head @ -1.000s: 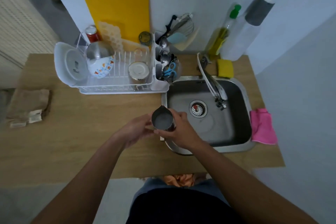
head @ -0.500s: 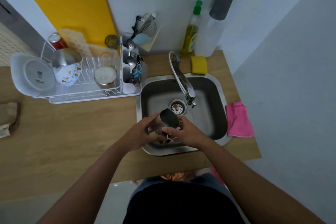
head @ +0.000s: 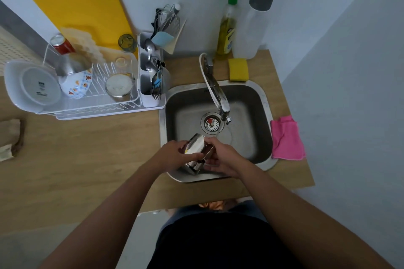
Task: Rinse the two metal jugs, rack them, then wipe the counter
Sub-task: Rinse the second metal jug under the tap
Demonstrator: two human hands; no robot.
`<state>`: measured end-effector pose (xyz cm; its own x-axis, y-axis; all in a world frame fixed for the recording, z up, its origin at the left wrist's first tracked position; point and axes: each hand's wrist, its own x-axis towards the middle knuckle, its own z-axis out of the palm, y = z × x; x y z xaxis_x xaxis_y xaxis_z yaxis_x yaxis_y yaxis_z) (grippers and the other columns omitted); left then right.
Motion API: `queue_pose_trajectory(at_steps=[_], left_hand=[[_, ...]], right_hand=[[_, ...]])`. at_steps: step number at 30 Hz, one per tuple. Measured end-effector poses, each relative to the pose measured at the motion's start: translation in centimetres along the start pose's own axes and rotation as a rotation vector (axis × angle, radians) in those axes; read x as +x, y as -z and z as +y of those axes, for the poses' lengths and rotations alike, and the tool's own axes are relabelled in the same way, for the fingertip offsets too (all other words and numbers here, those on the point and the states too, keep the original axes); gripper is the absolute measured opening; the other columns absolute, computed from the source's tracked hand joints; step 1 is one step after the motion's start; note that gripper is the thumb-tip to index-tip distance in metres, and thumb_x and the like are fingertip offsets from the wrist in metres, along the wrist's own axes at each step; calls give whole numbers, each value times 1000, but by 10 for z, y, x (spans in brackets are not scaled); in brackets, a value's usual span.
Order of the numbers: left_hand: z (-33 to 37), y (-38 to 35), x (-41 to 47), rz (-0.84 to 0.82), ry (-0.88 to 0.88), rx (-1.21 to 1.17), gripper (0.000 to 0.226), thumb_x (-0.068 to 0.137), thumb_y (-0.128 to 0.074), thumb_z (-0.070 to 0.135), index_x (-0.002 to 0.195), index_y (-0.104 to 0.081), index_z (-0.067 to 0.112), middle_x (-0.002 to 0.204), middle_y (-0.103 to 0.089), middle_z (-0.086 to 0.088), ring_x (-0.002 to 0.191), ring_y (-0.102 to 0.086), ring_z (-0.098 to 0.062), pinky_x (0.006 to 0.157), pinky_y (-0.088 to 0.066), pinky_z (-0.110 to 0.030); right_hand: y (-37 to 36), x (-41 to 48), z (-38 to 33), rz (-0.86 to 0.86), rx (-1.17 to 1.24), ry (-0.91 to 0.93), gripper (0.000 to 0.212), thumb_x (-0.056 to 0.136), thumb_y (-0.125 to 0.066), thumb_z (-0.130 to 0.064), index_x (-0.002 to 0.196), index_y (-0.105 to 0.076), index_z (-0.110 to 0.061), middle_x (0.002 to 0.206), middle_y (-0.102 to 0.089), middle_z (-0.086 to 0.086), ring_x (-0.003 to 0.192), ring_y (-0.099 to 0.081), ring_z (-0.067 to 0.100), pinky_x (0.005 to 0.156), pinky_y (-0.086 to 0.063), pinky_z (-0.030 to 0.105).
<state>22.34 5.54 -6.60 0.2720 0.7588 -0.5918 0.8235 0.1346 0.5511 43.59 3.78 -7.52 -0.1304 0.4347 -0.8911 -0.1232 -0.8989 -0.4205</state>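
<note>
I hold a small metal jug (head: 196, 146) with both hands over the front part of the steel sink (head: 265, 102). The jug is tilted on its side, its handle toward my right palm. My left hand (head: 173, 155) grips its left side and my right hand (head: 222, 159) grips the handle side. A second metal jug (head: 119, 87) stands upside down in the white dish rack (head: 96, 111). The tap (head: 216, 91) reaches over the drain, and I see no water running. A pink cloth (head: 286, 138) lies on the wooden counter (head: 87, 155) right of the sink.
The rack also holds a white plate, a patterned bowl, a glass and a cutlery caddy. A yellow cutting board leans on the wall. Dish soap (head: 227, 28), a white bottle and a yellow sponge (head: 238, 70) stand behind the sink. A brown cloth (head: 9, 137) lies at far left.
Both hands carried the jug from the sink's front-left corner to over the basin and tipped it from upright onto its side.
</note>
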Motion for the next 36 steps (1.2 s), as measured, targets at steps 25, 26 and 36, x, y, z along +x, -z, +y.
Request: queue_pose_trajectory(at_steps=[25, 26, 36], left_hand=[[4, 8, 18, -196, 12, -116, 60, 89, -76, 75, 129, -75, 30, 108, -82, 7, 94, -78, -12, 84, -65, -31], [3, 6, 19, -156, -22, -116, 62, 87, -78, 74, 130, -74, 30, 109, -82, 7, 94, -78, -12, 89, -66, -38], [6, -19, 47, -60, -110, -212, 91, 100, -80, 36, 174, -27, 42, 167, -50, 10, 152, -47, -15, 125, -41, -38]], right_hand=[[33, 13, -29, -153, -162, -45, 59, 90, -88, -59, 119, -80, -8, 113, -83, 11, 99, -80, 31, 100, -69, 47], [32, 13, -30, -156, -176, 3, 57, 93, -87, -55, 125, -80, -9, 117, -85, 11, 109, -82, 35, 102, -68, 49], [38, 28, -35, 128, -444, 459, 68, 88, -97, -31, 144, -59, -23, 128, -74, -1, 92, -77, 19, 63, -63, 22]])
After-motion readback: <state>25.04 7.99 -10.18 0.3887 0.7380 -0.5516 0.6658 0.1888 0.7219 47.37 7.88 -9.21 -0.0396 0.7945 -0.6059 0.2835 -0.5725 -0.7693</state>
